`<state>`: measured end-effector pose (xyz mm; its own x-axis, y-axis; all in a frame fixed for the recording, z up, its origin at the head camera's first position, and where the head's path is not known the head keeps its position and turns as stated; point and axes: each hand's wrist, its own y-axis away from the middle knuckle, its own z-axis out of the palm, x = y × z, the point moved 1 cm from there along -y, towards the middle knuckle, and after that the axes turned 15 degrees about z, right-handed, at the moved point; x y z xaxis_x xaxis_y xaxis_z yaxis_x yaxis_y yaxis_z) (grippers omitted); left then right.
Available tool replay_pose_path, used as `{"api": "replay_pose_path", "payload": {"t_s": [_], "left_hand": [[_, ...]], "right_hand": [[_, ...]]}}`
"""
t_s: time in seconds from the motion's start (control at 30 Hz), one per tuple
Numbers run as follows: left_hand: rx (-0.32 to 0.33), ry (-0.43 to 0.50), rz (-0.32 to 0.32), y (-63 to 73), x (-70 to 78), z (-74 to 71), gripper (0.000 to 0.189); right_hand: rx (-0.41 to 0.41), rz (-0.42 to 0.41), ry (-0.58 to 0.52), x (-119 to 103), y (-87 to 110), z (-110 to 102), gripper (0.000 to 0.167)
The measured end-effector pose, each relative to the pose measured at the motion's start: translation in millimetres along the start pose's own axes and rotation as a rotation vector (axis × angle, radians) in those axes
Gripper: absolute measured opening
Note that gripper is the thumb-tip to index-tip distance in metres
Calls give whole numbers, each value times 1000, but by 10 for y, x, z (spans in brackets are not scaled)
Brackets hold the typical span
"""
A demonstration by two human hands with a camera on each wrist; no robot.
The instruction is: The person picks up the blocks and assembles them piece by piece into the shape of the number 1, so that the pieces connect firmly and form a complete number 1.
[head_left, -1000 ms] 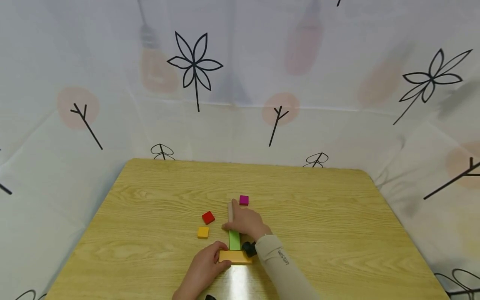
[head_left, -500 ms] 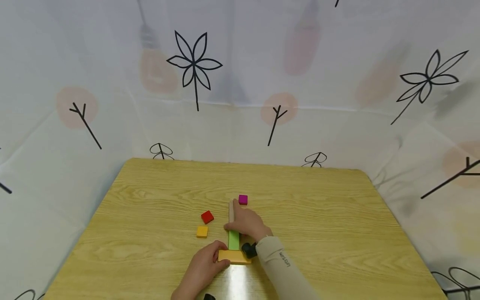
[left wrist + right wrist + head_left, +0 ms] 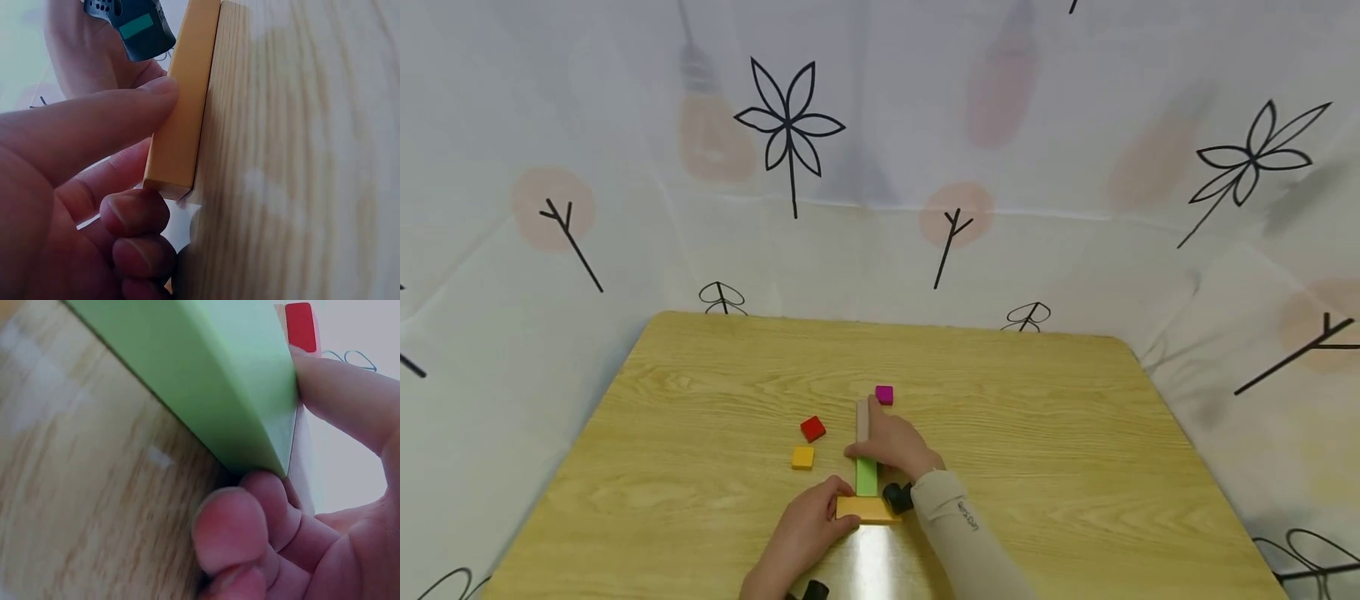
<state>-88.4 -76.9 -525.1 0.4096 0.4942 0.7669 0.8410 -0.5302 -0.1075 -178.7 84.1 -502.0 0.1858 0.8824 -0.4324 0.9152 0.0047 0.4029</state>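
My left hand [image 3: 808, 527] grips the left end of an orange rectangular block [image 3: 867, 510], thumb on the near side and index finger on the far side. In the left wrist view the orange block [image 3: 184, 94] stands on the wooden tabletop. A light green block [image 3: 867, 479] runs away from it, meeting its far side. Beyond the green block lies a pale wooden block [image 3: 862, 421] in line with it. My right hand [image 3: 897, 443] holds the pale block around the joint, partly covering both. In the right wrist view, fingertips sit at the end of the green block [image 3: 250, 381].
To the left of the row lie a red block [image 3: 812, 429] and a small yellow-orange block [image 3: 802, 457]. A magenta block [image 3: 884, 395] is just beyond my right index finger. The wooden table [image 3: 1037, 433] meets a patterned white cloth [image 3: 865, 267] at its far edge.
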Motion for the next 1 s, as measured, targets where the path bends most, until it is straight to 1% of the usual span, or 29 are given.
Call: {"api": "replay_pose_path", "payload": {"t_s": [0.27, 0.4, 0.53, 0.67, 0.93, 1.0], "left_hand": [[1, 20, -37, 18, -19, -11, 30], [7, 21, -30, 16, -24, -27, 31], [5, 20, -20, 19, -48, -19, 32], [13, -1, -19, 29, -71, -4, 31], [18, 22, -12, -30, -58, -17, 31], [7, 23, -16, -38, -62, -24, 31]], "right_hand": [[-32, -1, -57, 9, -2, 19, 100], [-43, -5, -68, 16, -15, 6, 100], [-58, 12, -70, 26, -29, 5, 102], [-79, 11, -83, 33, -36, 4, 105], [-59, -3, -70, 36, -81, -42, 104], [-56, 10, -75, 44, -79, -37, 104]]}}
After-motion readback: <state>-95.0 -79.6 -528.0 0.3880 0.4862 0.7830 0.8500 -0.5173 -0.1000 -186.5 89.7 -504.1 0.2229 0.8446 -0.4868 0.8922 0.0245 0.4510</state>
